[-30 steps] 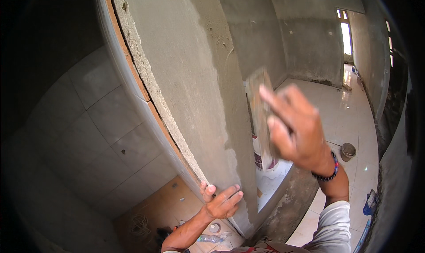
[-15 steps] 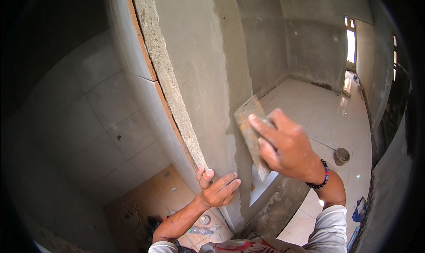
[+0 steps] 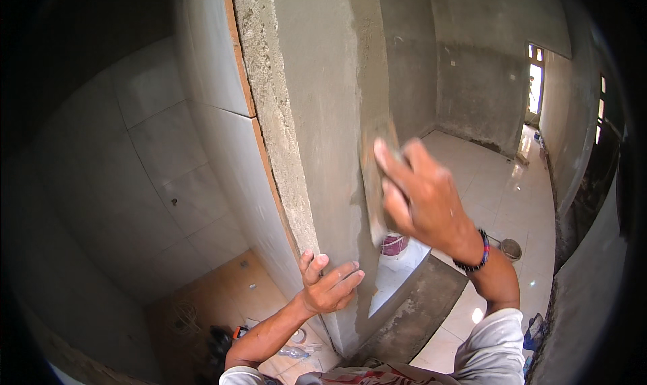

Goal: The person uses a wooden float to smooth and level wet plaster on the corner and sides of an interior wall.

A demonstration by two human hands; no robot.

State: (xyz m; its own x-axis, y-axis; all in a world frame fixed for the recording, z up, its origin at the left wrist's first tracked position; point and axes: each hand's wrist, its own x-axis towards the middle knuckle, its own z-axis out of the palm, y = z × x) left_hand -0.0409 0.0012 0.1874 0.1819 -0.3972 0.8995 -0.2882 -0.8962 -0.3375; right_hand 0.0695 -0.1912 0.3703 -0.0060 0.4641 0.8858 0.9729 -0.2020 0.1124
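My right hand (image 3: 424,193) is closed round the back of a flat plastering float (image 3: 373,189), slightly blurred by motion. The float stands nearly edge-on along the right side of a wall end (image 3: 323,115) coated in grey plaster, where a darker, damp-looking strip (image 3: 371,61) runs down. Its grip is hidden by my fingers. Lower down, my left hand (image 3: 330,285) rests against the plastered face with its fingers apart, holding nothing. Close to its fingertips is the foot of a rough, bare mortar edge (image 3: 273,108), bordered by white wall tiles (image 3: 229,145).
A purple-and-white bucket (image 3: 394,243) stands behind the float, by a white ledge (image 3: 397,277). Farther right, a small dark bucket (image 3: 510,249) sits on the pale tiled floor (image 3: 499,183). Below left lie a clear plastic bottle (image 3: 293,352) and a coil of cord (image 3: 185,316).
The float has shifted left and turned more edge-on against the wall's right side, with my right hand. My left hand stays at the same spot. The view has shifted slightly, uncovering the purple-and-white bucket.
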